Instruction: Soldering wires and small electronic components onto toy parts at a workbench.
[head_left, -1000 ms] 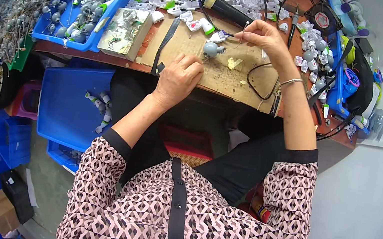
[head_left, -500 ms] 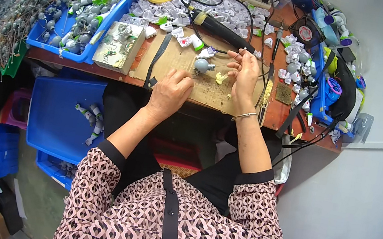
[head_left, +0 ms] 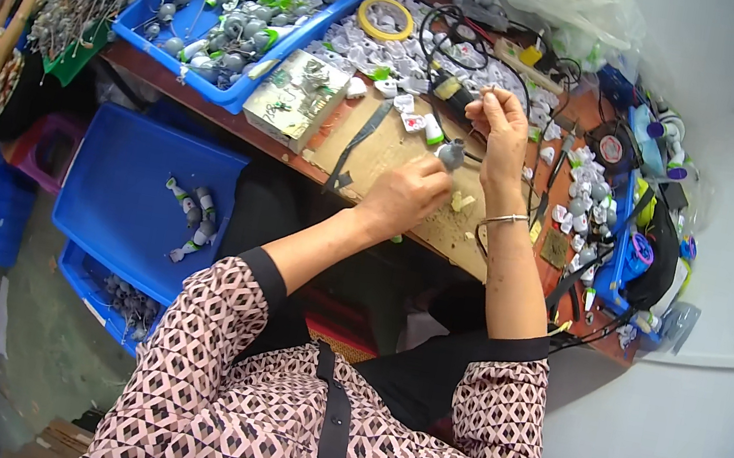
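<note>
A grey ball-shaped part [head_left: 449,154] is over the cardboard-covered work area, between my two hands. My left hand [head_left: 407,195] is closed just below and left of it; its fingertips are pressed together, and what they hold is hidden. Above and to the right of the ball, my right hand [head_left: 502,133] is raised, thumb and fingers pinched on what looks like a thin wire. A short dark strand runs from the ball toward that hand. White-and-green parts [head_left: 432,129] lie just beyond the ball. A yellow crumb-like scrap [head_left: 461,202] rests on the cardboard [head_left: 377,168].
A metal block [head_left: 294,100] stands left of the cardboard, beside a blue bin [head_left: 235,100] of grey and green parts. White pieces [head_left: 416,53], a yellow tape roll [head_left: 385,19] and black cables lie behind. A blue tray [head_left: 113,206] sits lower left; a small fan [head_left: 611,147] is at right.
My view has turned, so the table appears shifted right and tilted. My right hand's fingers have closed from partly spread into a pinch. My left hand stays closed near the grey ball.
</note>
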Action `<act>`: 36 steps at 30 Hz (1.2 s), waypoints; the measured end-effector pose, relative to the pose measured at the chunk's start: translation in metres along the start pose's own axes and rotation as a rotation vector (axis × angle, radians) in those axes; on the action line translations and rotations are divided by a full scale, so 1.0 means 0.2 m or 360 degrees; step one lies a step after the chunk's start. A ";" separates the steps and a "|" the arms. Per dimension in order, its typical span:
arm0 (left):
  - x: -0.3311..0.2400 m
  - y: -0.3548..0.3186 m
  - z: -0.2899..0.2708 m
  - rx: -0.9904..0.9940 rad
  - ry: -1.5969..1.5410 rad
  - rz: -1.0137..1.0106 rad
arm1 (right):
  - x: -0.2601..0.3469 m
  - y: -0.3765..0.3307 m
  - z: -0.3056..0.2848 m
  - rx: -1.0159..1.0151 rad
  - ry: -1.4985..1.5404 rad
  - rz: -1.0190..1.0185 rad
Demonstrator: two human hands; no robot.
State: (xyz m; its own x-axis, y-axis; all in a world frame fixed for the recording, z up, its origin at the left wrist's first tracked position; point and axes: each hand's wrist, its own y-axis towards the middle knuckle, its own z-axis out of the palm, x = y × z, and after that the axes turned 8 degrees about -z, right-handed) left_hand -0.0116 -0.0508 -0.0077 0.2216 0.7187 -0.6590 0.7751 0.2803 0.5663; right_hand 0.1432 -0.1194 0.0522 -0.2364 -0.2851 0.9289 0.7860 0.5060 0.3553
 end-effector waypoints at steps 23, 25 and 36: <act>0.39 -0.19 -0.64 -0.0669 0.0758 -0.0036 | -0.16 -0.03 0.59 0.1158 -0.0238 0.0632; 0.40 -0.19 -0.64 -0.0675 0.0754 -0.0035 | -0.16 -0.03 0.59 0.1162 -0.0245 0.0595; 0.41 -0.19 -0.64 -0.0682 0.0718 -0.0054 | -0.19 -0.01 0.59 0.1006 -0.0007 0.0891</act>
State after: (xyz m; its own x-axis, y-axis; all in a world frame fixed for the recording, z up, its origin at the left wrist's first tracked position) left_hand -0.0994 0.0785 -0.0194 -0.1436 0.8766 -0.4592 0.4500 0.4711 0.7586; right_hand 0.0822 -0.0134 0.0282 0.0895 0.1462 0.9852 0.3206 0.9323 -0.1674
